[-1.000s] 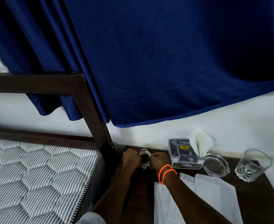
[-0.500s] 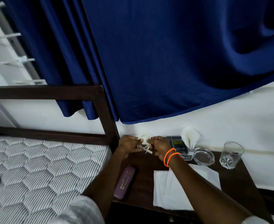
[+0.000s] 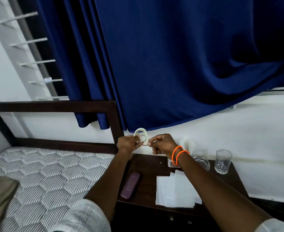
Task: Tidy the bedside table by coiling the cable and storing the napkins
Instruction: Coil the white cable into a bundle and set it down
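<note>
No brand or writing I can read here; the small box (image 3: 174, 164) behind my right wrist has a red-white label, but it is too blurred to read.

The cable (image 3: 141, 135) is thin and white, wound in several round loops approx. the same size, one on the other. I hold it up in the air above the back left corner of the bench (image 3: 148, 168), in front of the white wall and just under the hem of the blue curtain (image 3: 171, 64). My left hand (image 3: 127, 144) grips the coil at its lower left side, fingers curled round the loops. My right hand (image 3: 163, 144) pinches the cable end at the lower right of the coil, thumb and forefinger closed on it, other fingers curled. On the right wrist are two orange bands (image 3: 178, 154).

The napkins (image 3: 174, 190) are white, flat, a few sheets overlapping, on the front part of the bench, near its edge. Left of them lies a purple case (image 3: 130, 185). At the back right stand a glass ashtray (image 3: 202, 162) and a drinking glass (image 3: 223, 161), close together. The mattress (image 3: 45, 178) with hexagon pattern is left of the bench.
</note>
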Available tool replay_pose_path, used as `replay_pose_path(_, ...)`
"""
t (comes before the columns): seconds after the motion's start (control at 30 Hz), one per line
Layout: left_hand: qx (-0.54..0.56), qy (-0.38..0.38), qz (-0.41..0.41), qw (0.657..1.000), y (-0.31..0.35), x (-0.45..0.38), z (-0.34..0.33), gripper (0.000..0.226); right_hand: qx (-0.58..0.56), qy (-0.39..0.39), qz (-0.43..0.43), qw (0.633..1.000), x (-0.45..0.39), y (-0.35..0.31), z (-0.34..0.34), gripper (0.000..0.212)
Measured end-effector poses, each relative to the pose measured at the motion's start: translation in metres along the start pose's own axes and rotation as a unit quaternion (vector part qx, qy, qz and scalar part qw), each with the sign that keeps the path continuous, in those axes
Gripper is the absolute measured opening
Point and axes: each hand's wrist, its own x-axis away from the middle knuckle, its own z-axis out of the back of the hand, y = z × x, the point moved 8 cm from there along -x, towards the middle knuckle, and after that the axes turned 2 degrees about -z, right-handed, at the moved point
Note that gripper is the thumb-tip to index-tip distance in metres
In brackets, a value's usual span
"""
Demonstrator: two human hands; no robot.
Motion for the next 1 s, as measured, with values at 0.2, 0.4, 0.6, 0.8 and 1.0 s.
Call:
replay_pose_path(0.2, -0.013, -0.061, -0.008, 0.998, 0.012, 0.013, 0.000, 0.011, 0.027, -0.024, 0.031, 0.999, 0.008, -0.013, 0.011, 0.008)
replay_pose_path(0.4, -0.023, -0.104, -0.029, 0.994, 0.015, 0.015, -0.007, 0.012, 0.010, -0.024, -0.004, 1.000, 0.011, -0.008, 0.013, 0.047)
replay_pose_path(0.6, -0.003, -0.128, -0.012, 0.992, 0.006, 0.018, -0.016, 0.005, -0.133, -0.113, -0.120, 0.977, 0.020, 0.008, -0.006, 0.067)
replay_pose_path(0.8, -0.041, -0.134, -0.018, 0.990, 0.004, 0.019, -0.015, 0.017, -0.216, -0.064, -0.055, 0.973, 0.013, -0.002, -0.008, 0.044)
replay_pose_path(1.0, -0.092, -0.196, 0.018, 0.976, -0.001, 0.024, -0.020, 0.021, -0.099, -0.008, 0.037, 0.994, 0.017, -0.020, 0.001, 0.023)
